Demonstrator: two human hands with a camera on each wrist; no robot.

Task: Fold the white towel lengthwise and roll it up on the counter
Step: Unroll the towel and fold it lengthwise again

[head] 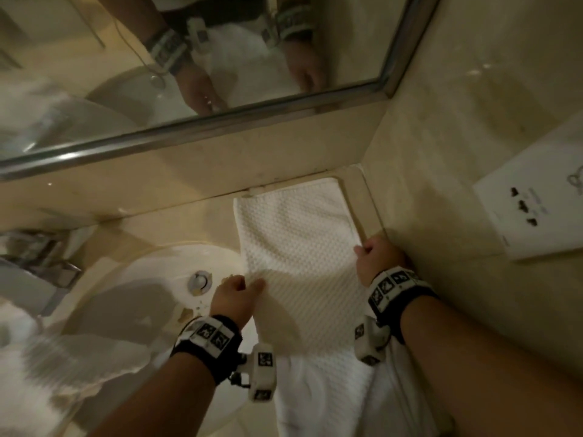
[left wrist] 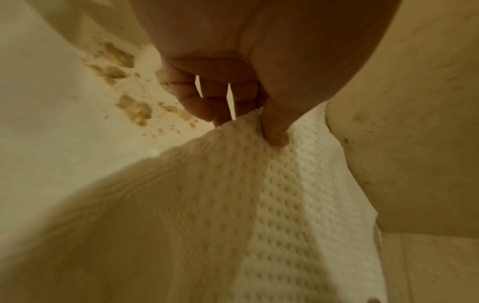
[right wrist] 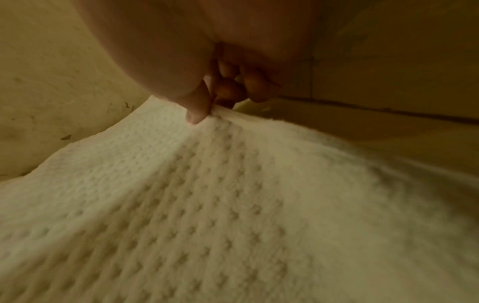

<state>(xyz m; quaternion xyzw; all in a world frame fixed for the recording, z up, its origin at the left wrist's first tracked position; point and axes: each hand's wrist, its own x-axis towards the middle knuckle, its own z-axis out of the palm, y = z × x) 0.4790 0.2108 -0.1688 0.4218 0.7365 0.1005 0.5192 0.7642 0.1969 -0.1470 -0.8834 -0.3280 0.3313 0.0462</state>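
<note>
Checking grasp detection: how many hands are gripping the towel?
2. Left hand pinches the white towel's left edge by the sink; right hand pinches its right edge by the wall.

White waffle-textured towel [head: 293, 247] on beige counter [head: 195, 222].

Both arms reach forward, each with a band on the wrist. The left hand [head: 235, 296] pinches with thumb and curled fingers. The right hand [head: 377, 258] pinches too.
</note>
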